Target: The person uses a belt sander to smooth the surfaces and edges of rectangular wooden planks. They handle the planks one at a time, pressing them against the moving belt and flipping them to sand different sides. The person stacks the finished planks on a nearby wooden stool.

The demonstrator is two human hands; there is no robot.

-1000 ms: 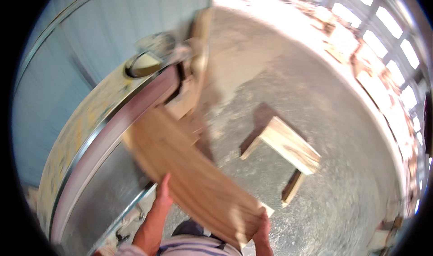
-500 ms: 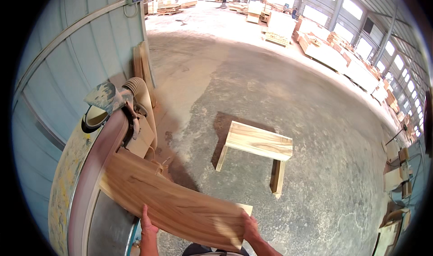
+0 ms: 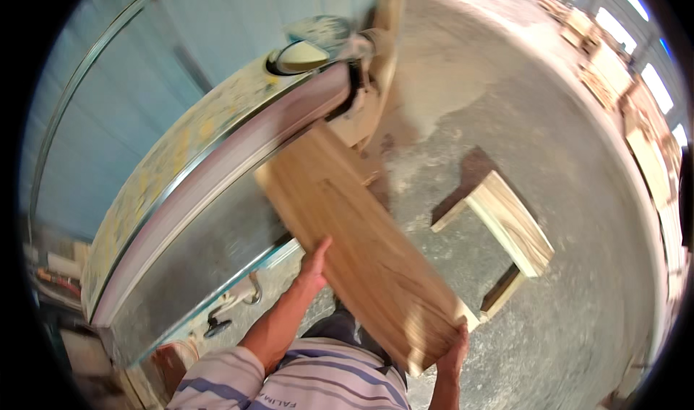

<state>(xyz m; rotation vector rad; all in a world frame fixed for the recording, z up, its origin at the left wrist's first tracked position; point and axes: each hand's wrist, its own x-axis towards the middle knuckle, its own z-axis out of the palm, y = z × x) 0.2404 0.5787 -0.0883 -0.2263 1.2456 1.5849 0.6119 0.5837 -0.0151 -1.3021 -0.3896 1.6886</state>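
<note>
A long brown wooden board (image 3: 361,244) slants in front of me, its far end over the metal table of a belt sander (image 3: 238,139) and close to the pinkish sanding belt. Whether that end touches the belt is blurred. My left hand (image 3: 315,264) grips the board's left long edge near the middle, thumb on the upper face. At the near right corner my right hand (image 3: 454,348) is closed round the end, with most fingers hidden under the wood. A pale strip of wood (image 3: 468,314) shows beside that corner.
A small bench-like wooden piece (image 3: 510,222) stands on the concrete floor to the right, pale on top with two legs showing. Blue-grey metal wall panels (image 3: 144,70) rise behind the sander. A crank handle (image 3: 217,327) sticks out below its table. Timber stacks (image 3: 607,70) line the far right.
My view has swung left and down, so more of the sander's table shows. The board now slants more steeply, its far end shifted away from the belt. Both hands still hold it.
</note>
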